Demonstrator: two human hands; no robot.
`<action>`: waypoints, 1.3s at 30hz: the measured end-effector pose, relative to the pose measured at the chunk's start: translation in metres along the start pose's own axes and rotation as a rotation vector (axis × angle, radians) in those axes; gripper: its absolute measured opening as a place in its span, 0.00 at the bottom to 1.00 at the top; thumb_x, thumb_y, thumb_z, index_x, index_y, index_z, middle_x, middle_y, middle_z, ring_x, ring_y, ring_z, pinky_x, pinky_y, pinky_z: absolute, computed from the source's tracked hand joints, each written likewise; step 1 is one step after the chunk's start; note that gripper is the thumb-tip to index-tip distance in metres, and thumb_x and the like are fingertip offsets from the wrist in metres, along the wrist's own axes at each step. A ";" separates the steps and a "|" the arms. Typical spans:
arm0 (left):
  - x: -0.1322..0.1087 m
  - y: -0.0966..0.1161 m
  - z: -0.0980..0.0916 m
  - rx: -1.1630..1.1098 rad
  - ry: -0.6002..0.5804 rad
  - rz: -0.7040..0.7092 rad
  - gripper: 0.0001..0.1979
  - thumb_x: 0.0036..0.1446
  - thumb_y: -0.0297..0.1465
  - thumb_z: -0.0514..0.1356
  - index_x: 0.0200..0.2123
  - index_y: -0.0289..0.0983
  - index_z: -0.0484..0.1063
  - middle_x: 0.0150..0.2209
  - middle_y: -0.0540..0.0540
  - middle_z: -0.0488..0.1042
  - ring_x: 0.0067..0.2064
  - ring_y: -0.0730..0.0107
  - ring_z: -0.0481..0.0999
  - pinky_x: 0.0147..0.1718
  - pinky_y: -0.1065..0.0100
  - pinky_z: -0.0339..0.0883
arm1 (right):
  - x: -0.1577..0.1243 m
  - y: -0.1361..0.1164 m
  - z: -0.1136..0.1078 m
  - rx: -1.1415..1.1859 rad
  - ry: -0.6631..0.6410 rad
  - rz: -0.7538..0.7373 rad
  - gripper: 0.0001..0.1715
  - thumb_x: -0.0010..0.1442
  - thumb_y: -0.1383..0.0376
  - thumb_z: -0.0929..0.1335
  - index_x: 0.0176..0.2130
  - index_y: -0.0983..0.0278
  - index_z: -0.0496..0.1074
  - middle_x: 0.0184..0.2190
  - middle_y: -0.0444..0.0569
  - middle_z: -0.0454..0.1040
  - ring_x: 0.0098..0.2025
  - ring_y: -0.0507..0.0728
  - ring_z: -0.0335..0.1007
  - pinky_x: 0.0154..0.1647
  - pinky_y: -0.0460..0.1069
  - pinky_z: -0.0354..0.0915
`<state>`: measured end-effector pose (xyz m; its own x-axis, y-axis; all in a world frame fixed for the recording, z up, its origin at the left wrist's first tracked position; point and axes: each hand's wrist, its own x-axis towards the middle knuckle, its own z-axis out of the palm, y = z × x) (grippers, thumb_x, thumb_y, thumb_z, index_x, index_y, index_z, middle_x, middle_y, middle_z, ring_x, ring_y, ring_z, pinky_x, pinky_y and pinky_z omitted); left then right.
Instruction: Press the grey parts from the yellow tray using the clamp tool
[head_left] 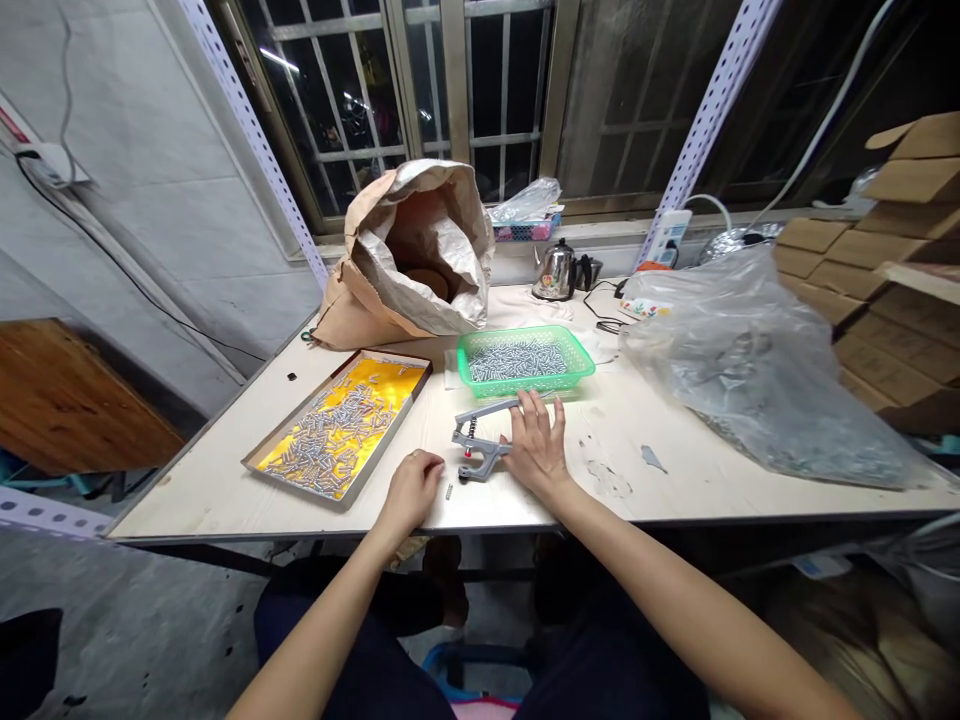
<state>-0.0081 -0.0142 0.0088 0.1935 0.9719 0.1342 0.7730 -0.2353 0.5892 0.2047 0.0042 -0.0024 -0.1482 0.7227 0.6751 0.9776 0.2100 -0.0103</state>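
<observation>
Gripping pliers point(490, 456) | right hand point(538, 450): clamped on rear end | long axis: roughly left-right above counter point(540, 505), jaws leftward | left hand point(411, 490): curled together

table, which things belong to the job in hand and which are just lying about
Likely part of it:
pliers in the right hand
small metal piece beside the left hand
metal pieces in the tray and green basket

Probably just lying about:
kettle
paper sack
</observation>
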 end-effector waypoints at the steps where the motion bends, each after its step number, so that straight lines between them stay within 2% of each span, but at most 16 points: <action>1: -0.001 0.003 -0.002 0.003 -0.052 -0.023 0.06 0.54 0.30 0.57 0.33 0.35 0.72 0.35 0.43 0.75 0.39 0.63 0.73 0.39 0.66 0.64 | 0.000 0.000 0.000 0.000 -0.004 0.002 0.26 0.53 0.65 0.66 0.51 0.73 0.64 0.59 0.65 0.59 0.64 0.64 0.44 0.64 0.66 0.30; 4: -0.007 0.011 -0.003 0.076 -0.171 -0.085 0.05 0.49 0.31 0.62 0.29 0.36 0.71 0.33 0.44 0.74 0.38 0.62 0.73 0.37 0.67 0.63 | -0.001 0.001 0.000 0.005 -0.013 0.001 0.26 0.54 0.65 0.65 0.51 0.72 0.64 0.60 0.64 0.58 0.64 0.64 0.44 0.64 0.66 0.30; 7: -0.013 0.013 -0.001 0.176 -0.198 -0.082 0.02 0.52 0.27 0.59 0.27 0.36 0.69 0.32 0.43 0.73 0.38 0.62 0.72 0.37 0.66 0.61 | -0.001 0.001 0.001 0.008 -0.011 -0.002 0.26 0.54 0.65 0.65 0.51 0.72 0.64 0.60 0.65 0.58 0.64 0.65 0.44 0.64 0.66 0.31; 11: -0.017 0.005 -0.001 0.179 -0.121 -0.072 0.07 0.57 0.24 0.52 0.36 0.35 0.69 0.33 0.42 0.73 0.37 0.61 0.73 0.36 0.66 0.60 | -0.001 0.001 0.001 0.009 -0.003 -0.005 0.25 0.54 0.65 0.65 0.51 0.72 0.64 0.59 0.64 0.59 0.64 0.65 0.44 0.64 0.66 0.32; 14: -0.017 -0.002 -0.002 0.150 -0.044 -0.045 0.13 0.57 0.21 0.49 0.42 0.34 0.69 0.37 0.39 0.73 0.40 0.61 0.73 0.39 0.65 0.61 | -0.002 0.000 0.001 0.003 0.023 -0.019 0.24 0.54 0.65 0.65 0.50 0.71 0.65 0.59 0.64 0.59 0.64 0.64 0.44 0.64 0.67 0.33; 19: -0.022 -0.007 -0.001 0.143 -0.017 -0.011 0.11 0.56 0.22 0.49 0.33 0.35 0.70 0.35 0.41 0.72 0.39 0.61 0.72 0.39 0.64 0.62 | -0.003 -0.002 0.002 -0.014 0.081 -0.036 0.25 0.53 0.68 0.64 0.51 0.71 0.64 0.60 0.63 0.58 0.64 0.65 0.43 0.64 0.67 0.34; 22: -0.025 -0.007 -0.001 -0.028 0.055 -0.026 0.07 0.56 0.25 0.52 0.30 0.36 0.69 0.33 0.43 0.72 0.37 0.62 0.71 0.38 0.63 0.63 | -0.003 -0.003 0.003 -0.013 0.102 -0.045 0.25 0.53 0.68 0.63 0.51 0.71 0.64 0.61 0.63 0.57 0.65 0.65 0.42 0.64 0.67 0.34; 24: -0.022 -0.004 0.000 -0.292 0.114 -0.086 0.05 0.55 0.27 0.54 0.34 0.36 0.68 0.31 0.45 0.72 0.35 0.65 0.72 0.36 0.64 0.64 | -0.003 -0.003 0.004 -0.009 0.099 -0.045 0.26 0.53 0.68 0.63 0.52 0.71 0.64 0.61 0.63 0.57 0.65 0.64 0.41 0.64 0.67 0.33; 27: -0.008 0.004 0.006 -0.738 0.176 -0.209 0.17 0.49 0.30 0.60 0.44 0.33 0.65 0.27 0.49 0.72 0.29 0.69 0.72 0.30 0.68 0.65 | -0.004 -0.003 0.004 -0.007 0.091 -0.044 0.26 0.54 0.68 0.63 0.52 0.72 0.63 0.61 0.63 0.57 0.66 0.63 0.41 0.64 0.67 0.34; 29: 0.002 0.009 0.013 -0.907 0.201 -0.260 0.24 0.45 0.30 0.63 0.47 0.32 0.63 0.25 0.50 0.72 0.27 0.70 0.72 0.28 0.70 0.64 | -0.004 -0.003 0.004 -0.010 0.098 -0.045 0.25 0.54 0.68 0.63 0.52 0.72 0.64 0.60 0.63 0.58 0.65 0.63 0.42 0.64 0.67 0.34; 33: 0.012 0.016 0.026 -1.008 0.187 -0.298 0.31 0.39 0.29 0.67 0.49 0.31 0.63 0.24 0.50 0.74 0.27 0.70 0.74 0.28 0.70 0.64 | -0.004 -0.004 0.003 -0.012 0.115 -0.048 0.25 0.53 0.67 0.64 0.51 0.72 0.64 0.60 0.63 0.59 0.65 0.64 0.44 0.64 0.67 0.35; 39: 0.007 0.018 0.031 -0.936 0.184 -0.268 0.31 0.41 0.26 0.66 0.51 0.31 0.63 0.24 0.50 0.75 0.27 0.71 0.73 0.30 0.70 0.64 | -0.005 -0.004 0.003 -0.020 0.085 -0.033 0.27 0.53 0.66 0.64 0.52 0.73 0.63 0.60 0.63 0.58 0.65 0.65 0.42 0.64 0.67 0.35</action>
<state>0.0258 -0.0116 -0.0039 -0.0758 0.9969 -0.0205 -0.0267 0.0185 0.9995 0.2007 0.0020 -0.0078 -0.1682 0.6566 0.7352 0.9754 0.2189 0.0277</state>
